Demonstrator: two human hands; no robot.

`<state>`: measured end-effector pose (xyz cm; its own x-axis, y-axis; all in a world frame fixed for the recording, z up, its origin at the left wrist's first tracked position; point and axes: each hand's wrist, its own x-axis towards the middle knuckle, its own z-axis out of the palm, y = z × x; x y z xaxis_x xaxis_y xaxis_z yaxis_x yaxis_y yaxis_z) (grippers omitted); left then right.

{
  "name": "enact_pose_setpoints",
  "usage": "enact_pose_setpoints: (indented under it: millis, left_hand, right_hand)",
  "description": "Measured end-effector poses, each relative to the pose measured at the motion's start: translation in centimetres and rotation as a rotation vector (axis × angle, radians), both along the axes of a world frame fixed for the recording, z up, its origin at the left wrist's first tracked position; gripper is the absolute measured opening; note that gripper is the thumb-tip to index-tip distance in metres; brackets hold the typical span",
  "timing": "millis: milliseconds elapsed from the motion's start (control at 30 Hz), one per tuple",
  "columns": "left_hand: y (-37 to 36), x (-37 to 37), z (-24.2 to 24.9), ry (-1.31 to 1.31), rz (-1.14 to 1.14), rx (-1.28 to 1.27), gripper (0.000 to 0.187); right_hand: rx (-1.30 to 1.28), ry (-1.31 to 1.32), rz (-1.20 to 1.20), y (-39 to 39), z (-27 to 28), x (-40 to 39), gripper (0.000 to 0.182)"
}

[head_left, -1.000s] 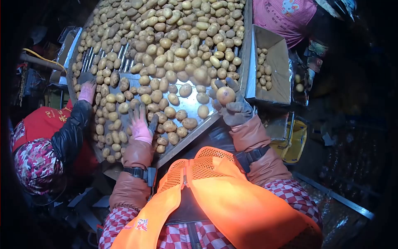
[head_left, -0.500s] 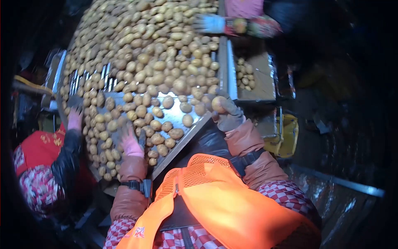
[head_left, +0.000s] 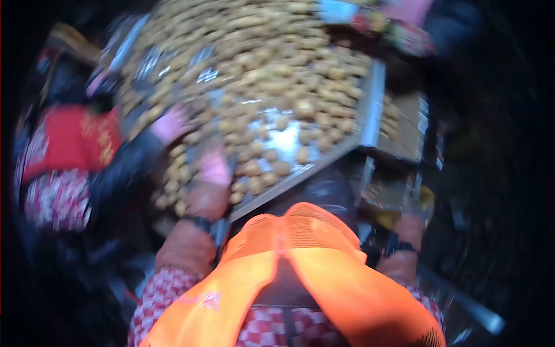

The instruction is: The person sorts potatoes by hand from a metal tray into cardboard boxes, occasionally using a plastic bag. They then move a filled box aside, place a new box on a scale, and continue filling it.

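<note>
Potatoes [head_left: 277, 75] cover a wide sorting table in a thick layer, thinning toward my side, where bare shiny metal shows. My left hand [head_left: 213, 165], in a pink glove with a greyish front, rests among the potatoes near the table's front edge; motion smears its fingers. Off to the right, beyond the table, my right hand [head_left: 415, 203] is lowered beside a yellow container [head_left: 428, 199]. Blur hides its fingers and whether anything is in them.
At left, a co-worker in a red vest reaches a pink-gloved hand [head_left: 171, 124] into the potatoes, close to my left hand. Another person's blue-gloved hand [head_left: 337, 10] is at the far right. A box [head_left: 404, 136] with potatoes stands by the table's raised metal edge [head_left: 373, 107].
My right hand, holding a potato before, has swung right and down from the table's edge to the yellow container. The view has turned. The left co-worker's hand has come nearer mine.
</note>
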<state>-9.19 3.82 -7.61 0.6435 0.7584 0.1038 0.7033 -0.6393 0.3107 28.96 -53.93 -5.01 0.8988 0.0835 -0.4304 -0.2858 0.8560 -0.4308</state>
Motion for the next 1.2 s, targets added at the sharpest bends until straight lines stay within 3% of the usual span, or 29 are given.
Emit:
enact_pose_setpoints:
  millis: [33,67,100,167,233,267,367,467,500,533,567,633,667,733,767,867,967,1067,1167,1200]
  left_hand:
    - [-1.0,0.8,3.9,0.044,0.038,-0.222,0.058]
    - [-1.9,1.0,3.7,0.030,0.044,0.087,0.064]
    - [-3.6,1.1,6.5,0.139,0.083,-0.084,0.066]
    - [-4.2,-1.6,5.0,0.075,-0.076,0.057,0.061]
    - [-4.3,-5.1,4.7,0.139,-0.141,0.049,0.058]
    - [-3.9,-7.1,3.3,0.165,-0.043,0.106,0.053]
    - [-4.4,-14.6,-4.0,0.192,0.070,0.272,0.046]
    - [-6.1,-12.8,4.2,0.082,0.478,0.120,0.045]
    - [-5.9,-11.6,5.5,0.031,0.435,0.089,0.047]
    - [-5.2,-10.1,6.4,-0.021,0.393,0.059,0.048]
    - [-4.7,-8.6,6.7,-0.073,0.348,0.032,0.050]
    - [-4.1,-4.4,5.3,-0.204,0.072,0.055,0.046]
    - [-3.5,-2.6,5.3,-0.149,-0.033,0.087,0.045]
    - [-2.6,0.0,5.9,-0.038,-0.239,0.150,0.043]
    - [-2.4,-0.7,5.3,-0.043,-0.228,0.118,0.043]
    - [-0.7,-5.7,4.6,-0.008,-0.208,0.100,0.039]
    - [-0.5,-9.2,4.5,-0.077,-0.011,0.027,0.036]
    - [-1.4,-7.4,6.4,-0.098,0.131,0.226,0.027]
    - [0.3,-1.5,7.2,-0.238,-0.001,-0.023,0.025]
    - [1.4,1.0,6.9,-0.126,0.042,-0.106,0.027]
  right_hand:
    - [0.288,0.072,0.136,2.2,-1.5,0.2,0.062]
    - [0.343,-0.086,0.518,4.7,-4.7,0.8,0.057]
    - [0.430,-0.262,0.926,9.4,-7.6,2.1,0.053]
    - [-0.729,-0.222,0.626,22.1,1.1,-5.7,0.045]
    - [-0.764,-0.307,0.836,27.8,3.6,-7.5,0.048]
    - [-0.755,-0.326,0.903,29.5,4.7,-8.1,0.049]
    - [-0.762,-0.364,1.113,33.3,6.9,-9.7,0.051]
    - [-0.797,-0.386,1.229,35.3,5.5,-10.6,0.048]
    - [-0.803,-0.300,1.270,36.6,7.8,-13.0,0.047]
    - [-1.038,-0.350,1.343,38.4,8.1,-14.6,0.045]
    - [-1.030,-0.415,1.420,38.4,5.1,-15.4,0.045]
    - [-1.253,-0.939,1.544,39.8,2.3,-18.3,0.040]
    - [-1.332,-1.191,1.523,40.7,1.5,-19.8,0.038]
    - [-1.314,-1.117,1.800,43.4,4.9,-20.7,0.035]
    - [-1.331,-1.014,1.955,44.6,7.7,-21.0,0.033]
    - [-0.860,-0.648,1.648,42.2,4.4,-20.6,0.028]
    - [-1.047,-0.777,1.546,41.5,4.0,-18.6,0.024]
    - [-1.086,-0.748,1.470,41.0,5.1,-17.1,0.022]
    - [-0.974,-0.630,1.377,40.5,4.6,-17.0,0.021]
    - [-0.966,-0.611,1.370,40.5,5.0,-17.1,0.021]
